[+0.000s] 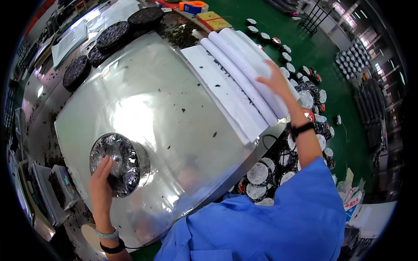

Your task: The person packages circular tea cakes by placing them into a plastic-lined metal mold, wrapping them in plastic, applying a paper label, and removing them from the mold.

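My left hand (102, 185) lies with its fingers stretched out on the edge of a dark round cake (125, 158) wrapped in shiny clear film. A metal-looking rim surrounds the cake, which sits at the near left of a shiny metal worktop (174, 139). My right hand (278, 82) is open, thumb and fingers apart, at the far right over white rolled sheets (241, 74). Whether its fingertips touch the sheets I cannot tell. The sheets lie along the worktop's right edge, with a flat white sheet (217, 85) beside the rolls and dark crumbs on it.
Several bare dark cakes (114, 37) line the far left edge of the worktop. Orange-and-blue tape (193, 7) and a yellow box (213, 21) are at the back. Many wrapped cakes (257, 173) cover the green floor on the right. Trays (61, 187) stand at the left.
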Demonstrator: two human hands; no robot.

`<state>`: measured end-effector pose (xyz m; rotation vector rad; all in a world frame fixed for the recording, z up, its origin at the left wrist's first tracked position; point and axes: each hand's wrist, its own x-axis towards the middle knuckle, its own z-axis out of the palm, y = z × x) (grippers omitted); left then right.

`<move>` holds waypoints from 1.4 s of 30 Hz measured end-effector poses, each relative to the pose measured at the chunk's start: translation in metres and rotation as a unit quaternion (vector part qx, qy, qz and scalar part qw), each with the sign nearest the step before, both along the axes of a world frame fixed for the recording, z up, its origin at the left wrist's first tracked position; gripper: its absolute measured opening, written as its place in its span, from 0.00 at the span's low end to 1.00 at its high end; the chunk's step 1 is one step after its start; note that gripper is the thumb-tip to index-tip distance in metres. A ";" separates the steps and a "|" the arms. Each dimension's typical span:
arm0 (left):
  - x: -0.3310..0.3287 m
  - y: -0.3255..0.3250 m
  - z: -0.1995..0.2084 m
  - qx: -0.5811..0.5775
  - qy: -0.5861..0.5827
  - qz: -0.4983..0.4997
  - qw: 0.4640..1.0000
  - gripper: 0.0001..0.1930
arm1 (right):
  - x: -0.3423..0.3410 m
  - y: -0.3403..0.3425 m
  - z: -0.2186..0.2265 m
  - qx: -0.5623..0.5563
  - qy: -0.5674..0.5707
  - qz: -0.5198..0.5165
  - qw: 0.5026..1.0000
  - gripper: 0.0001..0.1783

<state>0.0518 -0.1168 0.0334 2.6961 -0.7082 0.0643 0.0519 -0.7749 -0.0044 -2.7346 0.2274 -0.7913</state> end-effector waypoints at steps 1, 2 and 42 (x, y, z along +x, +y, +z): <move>0.005 0.008 -0.004 -0.013 -0.006 0.008 1.000 0.28 | -0.005 -0.044 0.010 -0.009 0.176 -0.131 0.976 0.55; 0.010 0.008 -0.007 -0.029 -0.017 0.010 0.999 0.27 | -0.017 -0.063 0.010 -0.046 0.294 -0.278 0.913 0.61; -0.031 -0.008 -0.016 -0.054 -0.050 0.081 0.994 0.25 | 0.010 -0.040 0.120 0.323 -0.206 -0.034 0.923 0.21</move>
